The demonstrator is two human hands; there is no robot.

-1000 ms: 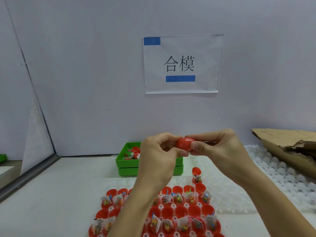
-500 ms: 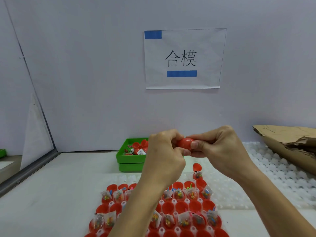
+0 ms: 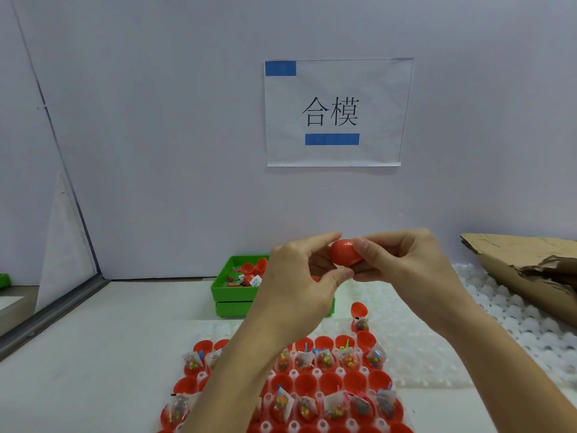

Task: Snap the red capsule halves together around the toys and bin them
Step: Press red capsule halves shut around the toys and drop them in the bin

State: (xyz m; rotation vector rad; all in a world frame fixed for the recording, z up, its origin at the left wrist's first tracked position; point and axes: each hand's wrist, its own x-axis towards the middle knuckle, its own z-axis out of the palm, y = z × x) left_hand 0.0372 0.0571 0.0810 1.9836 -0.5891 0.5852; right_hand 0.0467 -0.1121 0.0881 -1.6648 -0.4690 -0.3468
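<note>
I have both hands pinched on one red capsule (image 3: pixel 343 253) held in the air above the counter (image 3: pixel 93 354) — left hand (image 3: pixel 296 282) from 9 o'clock, right hand (image 3: pixel 402 264) from 3. Its shell looks smooth, glossy and egg-round, so I judge it could squirt out under a squeeze, or a toy bag's edge could catch in the seam and stop the snap. The green bin (image 3: pixel 237 292) sits at 11 o'clock of the white dimpled tray (image 3: pixel 415 348), whose cups hold open red halves and crinkly clear bags.
</note>
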